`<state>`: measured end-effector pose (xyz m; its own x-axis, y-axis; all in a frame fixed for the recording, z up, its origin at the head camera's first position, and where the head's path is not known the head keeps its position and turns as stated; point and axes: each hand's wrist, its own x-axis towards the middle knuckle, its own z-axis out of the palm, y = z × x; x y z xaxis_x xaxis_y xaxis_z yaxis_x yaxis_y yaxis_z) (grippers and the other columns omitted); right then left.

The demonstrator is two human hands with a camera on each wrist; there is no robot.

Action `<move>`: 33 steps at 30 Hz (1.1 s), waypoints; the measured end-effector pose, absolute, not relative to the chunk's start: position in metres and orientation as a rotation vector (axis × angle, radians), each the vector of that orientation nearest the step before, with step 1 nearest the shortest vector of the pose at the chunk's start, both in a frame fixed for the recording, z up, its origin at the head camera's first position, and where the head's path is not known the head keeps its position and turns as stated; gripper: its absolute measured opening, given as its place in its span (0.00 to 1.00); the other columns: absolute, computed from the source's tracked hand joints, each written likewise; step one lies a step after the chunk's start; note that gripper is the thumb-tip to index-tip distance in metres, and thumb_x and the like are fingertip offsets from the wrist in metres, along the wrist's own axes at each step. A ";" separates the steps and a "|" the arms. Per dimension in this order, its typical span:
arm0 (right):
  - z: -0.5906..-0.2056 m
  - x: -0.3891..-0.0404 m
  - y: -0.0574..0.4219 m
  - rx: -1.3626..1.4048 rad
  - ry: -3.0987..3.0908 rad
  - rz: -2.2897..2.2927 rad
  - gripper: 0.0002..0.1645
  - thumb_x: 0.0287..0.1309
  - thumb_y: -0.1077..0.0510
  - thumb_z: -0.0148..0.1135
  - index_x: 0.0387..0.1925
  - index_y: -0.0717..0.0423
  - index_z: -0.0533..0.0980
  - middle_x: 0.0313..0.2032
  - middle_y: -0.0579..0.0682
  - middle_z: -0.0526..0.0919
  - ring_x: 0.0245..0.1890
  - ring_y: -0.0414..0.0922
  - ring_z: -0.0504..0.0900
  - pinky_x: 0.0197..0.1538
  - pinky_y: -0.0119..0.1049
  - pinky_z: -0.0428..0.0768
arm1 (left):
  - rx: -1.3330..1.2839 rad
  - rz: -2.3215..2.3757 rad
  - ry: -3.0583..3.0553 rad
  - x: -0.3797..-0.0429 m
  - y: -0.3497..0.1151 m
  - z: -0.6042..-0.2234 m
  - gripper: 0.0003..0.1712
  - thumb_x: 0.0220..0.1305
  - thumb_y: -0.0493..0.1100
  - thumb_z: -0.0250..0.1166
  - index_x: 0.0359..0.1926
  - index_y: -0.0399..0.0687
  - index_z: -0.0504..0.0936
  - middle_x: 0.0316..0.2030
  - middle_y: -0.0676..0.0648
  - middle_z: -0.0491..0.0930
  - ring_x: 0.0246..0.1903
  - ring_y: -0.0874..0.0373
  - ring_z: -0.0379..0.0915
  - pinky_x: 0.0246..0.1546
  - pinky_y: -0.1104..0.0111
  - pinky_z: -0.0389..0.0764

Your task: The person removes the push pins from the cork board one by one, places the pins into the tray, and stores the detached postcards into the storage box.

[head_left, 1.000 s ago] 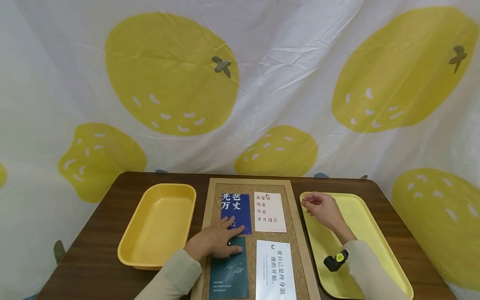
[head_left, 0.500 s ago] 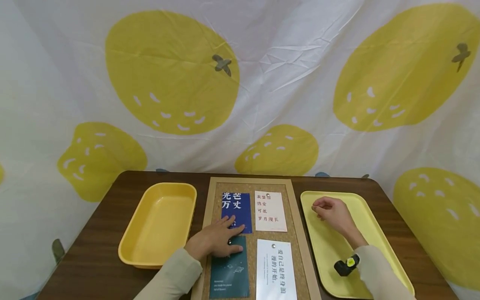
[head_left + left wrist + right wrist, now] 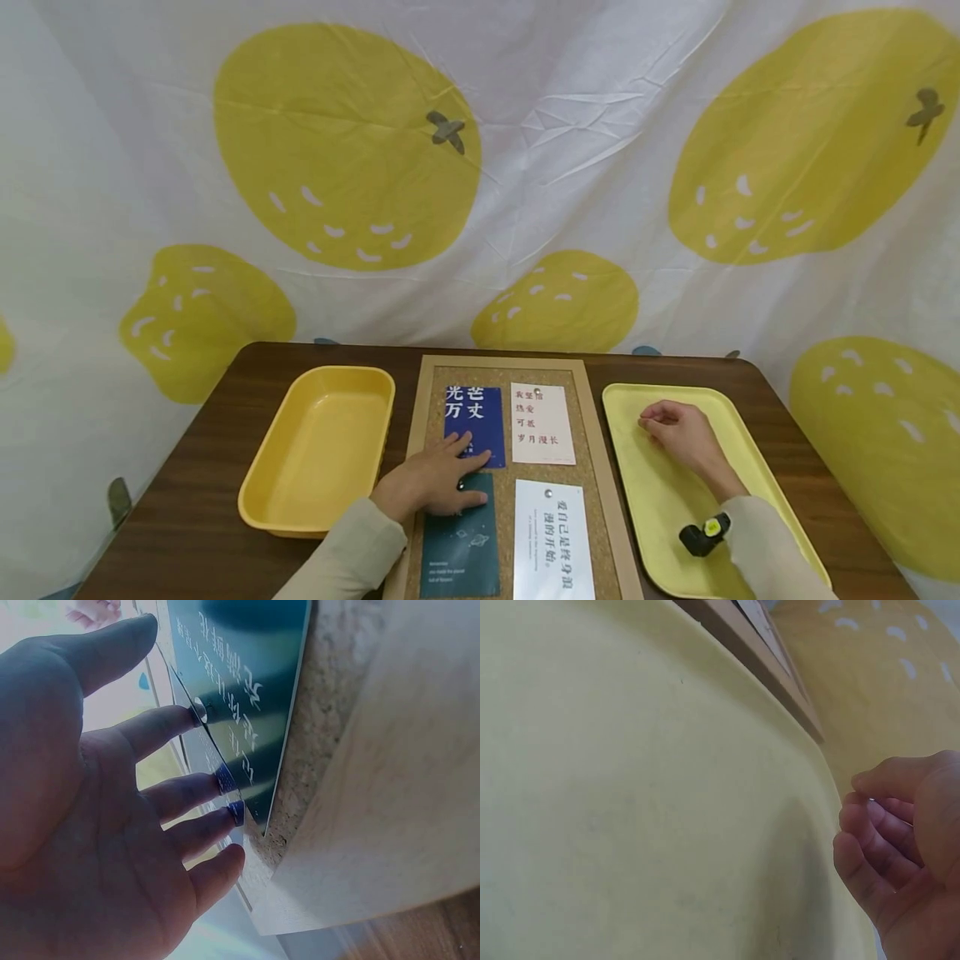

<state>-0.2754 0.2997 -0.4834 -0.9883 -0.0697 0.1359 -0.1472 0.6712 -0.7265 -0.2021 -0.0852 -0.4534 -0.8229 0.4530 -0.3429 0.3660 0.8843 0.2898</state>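
My left hand (image 3: 438, 482) lies spread on a cork board (image 3: 506, 533), its fingers over the lower part of a blue card (image 3: 472, 417) and the top of a green card (image 3: 459, 550). A small round pin (image 3: 461, 486) shows beside its thumb. In the left wrist view the fingertips (image 3: 229, 784) touch the cards. Over the yellow tray (image 3: 637, 500) my right hand (image 3: 684, 437) has curled fingers, thumb close to the forefinger. Between them a tiny bright speck (image 3: 870, 799) shows in the right wrist view, too small to name.
A white card (image 3: 553, 542) and a pale card with red writing (image 3: 542, 425) are pinned to the board's right side. A deep yellow basin (image 3: 315, 450) stands left of the board. Behind the brown table (image 3: 187, 500) hangs a lemon-print curtain (image 3: 562, 192).
My right hand has moved from the tray's left rim rightward and a little nearer, over the tray, fingers still curled. My left hand has stayed on the cards.
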 end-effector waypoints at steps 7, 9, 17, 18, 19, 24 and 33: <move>-0.489 -0.278 0.308 0.182 -2.789 1.195 0.06 0.57 0.62 0.62 0.33 0.63 0.79 0.26 0.56 0.81 0.21 0.43 0.78 0.23 0.31 0.75 | 0.607 0.296 2.645 -0.202 -0.085 -0.453 0.37 0.60 0.67 0.54 0.69 0.66 0.60 0.71 0.46 0.51 0.71 0.47 0.42 0.67 0.50 0.52; -0.491 -0.278 0.310 0.178 -2.792 1.191 0.05 0.57 0.63 0.61 0.33 0.63 0.79 0.26 0.55 0.81 0.21 0.43 0.78 0.23 0.31 0.75 | 0.608 0.295 2.645 -0.202 -0.085 -0.453 0.37 0.60 0.66 0.54 0.69 0.66 0.60 0.71 0.46 0.51 0.71 0.47 0.42 0.67 0.51 0.52; -0.495 -0.278 0.314 0.191 -2.817 1.157 0.05 0.58 0.65 0.59 0.33 0.65 0.79 0.24 0.54 0.80 0.20 0.42 0.77 0.22 0.31 0.74 | 0.595 0.301 2.640 -0.202 -0.086 -0.456 0.37 0.60 0.67 0.54 0.69 0.67 0.59 0.72 0.48 0.49 0.71 0.48 0.40 0.68 0.51 0.51; -0.495 -0.278 0.314 0.191 -2.813 1.160 0.05 0.58 0.65 0.59 0.33 0.65 0.79 0.24 0.54 0.80 0.20 0.42 0.77 0.22 0.30 0.74 | 0.594 0.302 2.639 -0.202 -0.086 -0.456 0.37 0.60 0.67 0.54 0.69 0.67 0.59 0.72 0.48 0.49 0.71 0.48 0.40 0.67 0.51 0.51; -0.496 -0.278 0.314 0.199 -2.811 1.160 0.05 0.58 0.65 0.59 0.33 0.65 0.79 0.24 0.54 0.81 0.20 0.41 0.76 0.22 0.30 0.74 | 0.592 0.304 2.639 -0.202 -0.086 -0.456 0.37 0.60 0.67 0.54 0.69 0.68 0.59 0.72 0.48 0.49 0.71 0.48 0.40 0.67 0.51 0.51; -0.499 -0.280 0.314 0.205 -2.820 1.136 0.04 0.58 0.65 0.60 0.33 0.62 0.79 0.25 0.52 0.81 0.21 0.41 0.76 0.23 0.30 0.74 | 0.581 0.306 2.640 -0.202 -0.086 -0.457 0.37 0.59 0.67 0.54 0.69 0.68 0.59 0.72 0.48 0.50 0.71 0.48 0.41 0.67 0.50 0.52; -0.503 -0.280 0.315 0.196 -2.845 1.043 0.04 0.58 0.62 0.61 0.32 0.59 0.80 0.25 0.49 0.81 0.22 0.36 0.74 0.25 0.29 0.72 | 0.589 0.308 2.648 -0.202 -0.086 -0.459 0.38 0.59 0.68 0.54 0.69 0.68 0.60 0.72 0.48 0.50 0.71 0.48 0.41 0.68 0.51 0.51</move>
